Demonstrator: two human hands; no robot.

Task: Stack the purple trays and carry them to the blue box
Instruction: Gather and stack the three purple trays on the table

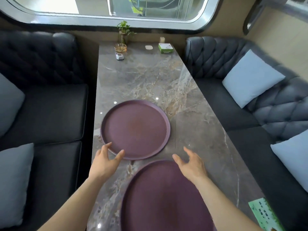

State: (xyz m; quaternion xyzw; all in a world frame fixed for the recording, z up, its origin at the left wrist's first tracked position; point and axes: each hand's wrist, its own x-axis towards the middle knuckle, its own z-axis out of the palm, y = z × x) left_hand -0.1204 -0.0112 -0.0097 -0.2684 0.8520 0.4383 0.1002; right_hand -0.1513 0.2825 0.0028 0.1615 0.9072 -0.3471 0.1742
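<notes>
Two trays lie on the table (191, 100), the far tray (135, 129) beyond the near tray (163, 197), sofas left (45, 100) and right (250, 100).

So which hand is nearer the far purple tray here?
Left. The left hand has its fingers at the near rim of the far purple tray; the right hand hovers open over the near purple tray.

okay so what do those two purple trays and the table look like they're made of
Far purple tray and near purple tray: probably plastic or melamine, matte, with an even colour and a thin moulded rim. Table: polished stone or a marble-look slab, grey with brown veins and sharp glints of light.
</notes>
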